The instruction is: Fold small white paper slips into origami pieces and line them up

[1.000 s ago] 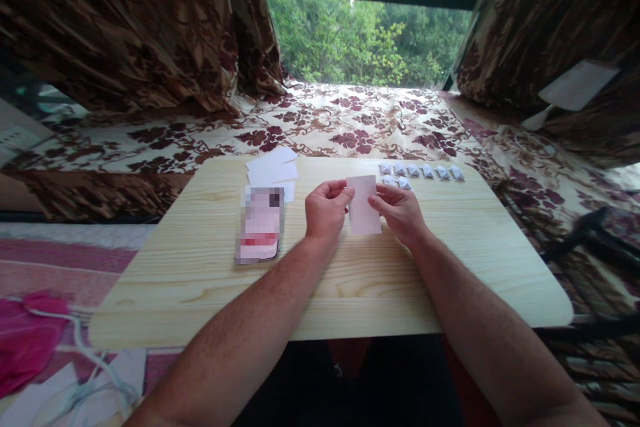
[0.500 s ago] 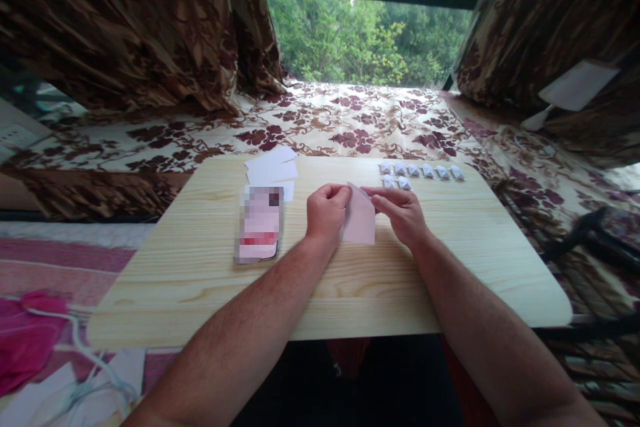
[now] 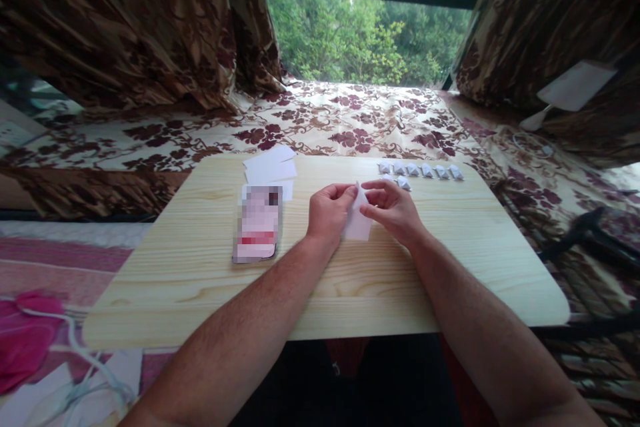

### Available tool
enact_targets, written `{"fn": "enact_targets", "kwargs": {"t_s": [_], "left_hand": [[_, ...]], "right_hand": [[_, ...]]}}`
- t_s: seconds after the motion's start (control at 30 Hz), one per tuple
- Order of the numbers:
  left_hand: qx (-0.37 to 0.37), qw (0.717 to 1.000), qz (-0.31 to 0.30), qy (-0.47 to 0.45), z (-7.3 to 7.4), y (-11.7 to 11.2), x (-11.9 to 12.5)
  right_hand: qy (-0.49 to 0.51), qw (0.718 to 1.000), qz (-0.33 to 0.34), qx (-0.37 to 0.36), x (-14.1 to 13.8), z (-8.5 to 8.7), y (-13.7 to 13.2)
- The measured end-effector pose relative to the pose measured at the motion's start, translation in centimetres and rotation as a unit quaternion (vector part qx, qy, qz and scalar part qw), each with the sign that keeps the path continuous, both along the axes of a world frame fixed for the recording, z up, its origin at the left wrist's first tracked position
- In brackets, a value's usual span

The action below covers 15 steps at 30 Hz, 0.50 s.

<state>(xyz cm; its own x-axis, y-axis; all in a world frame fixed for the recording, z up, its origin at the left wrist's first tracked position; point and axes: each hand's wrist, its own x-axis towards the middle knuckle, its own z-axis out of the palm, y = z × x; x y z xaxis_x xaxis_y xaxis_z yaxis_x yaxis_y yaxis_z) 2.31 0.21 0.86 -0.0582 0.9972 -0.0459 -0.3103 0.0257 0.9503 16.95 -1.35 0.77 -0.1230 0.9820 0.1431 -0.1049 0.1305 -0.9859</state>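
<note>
One paper [image 3: 357,223]: left hand [image 3: 330,212] pinches upper left side, likely steadying it; right hand [image 3: 398,212] part-curled at right side (firm hold unclear).

Legible markings: none.
The surface of the phone [image 3: 257,220], red band included, is pixelated; any print there is unreadable.

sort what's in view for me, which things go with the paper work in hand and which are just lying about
Likely part of the work:
- paper sheet, held in the left hand, right hand at it
- loose white papers
- small white pieces in rows

Apparently just lying about:
- phone, pixelated
- lamp
- pink cloth
</note>
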Motion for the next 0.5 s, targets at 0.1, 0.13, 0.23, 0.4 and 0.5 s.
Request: {"fn": "enact_targets", "kwargs": {"t_s": [0.1,0.13,0.23,0.4,0.5], "left_hand": [[0.0,1.0,-0.004,-0.023,0.35,-0.2,0.0],[-0.001,1.0,-0.009,-0.03,0.51,-0.28,-0.02],[-0.003,0.999,-0.038,-0.037,0.88,-0.55,-0.09],[0.024,0.994,-0.098,-0.03,0.75,-0.7,-0.11],[0.05,0.993,-0.109,-0.012,0.4,-0.6,-0.11]], "right_hand": [[0.001,1.0,0.01,0.002,-0.04,0.06,0.04],[0.006,1.0,0.004,0.003,-0.04,0.07,0.07],[0.019,0.999,-0.032,0.003,0.0,0.1,0.23],[0.004,0.995,-0.094,0.016,0.15,-0.01,0.49],[-0.003,0.994,-0.104,0.015,0.2,-0.11,0.52]]}}
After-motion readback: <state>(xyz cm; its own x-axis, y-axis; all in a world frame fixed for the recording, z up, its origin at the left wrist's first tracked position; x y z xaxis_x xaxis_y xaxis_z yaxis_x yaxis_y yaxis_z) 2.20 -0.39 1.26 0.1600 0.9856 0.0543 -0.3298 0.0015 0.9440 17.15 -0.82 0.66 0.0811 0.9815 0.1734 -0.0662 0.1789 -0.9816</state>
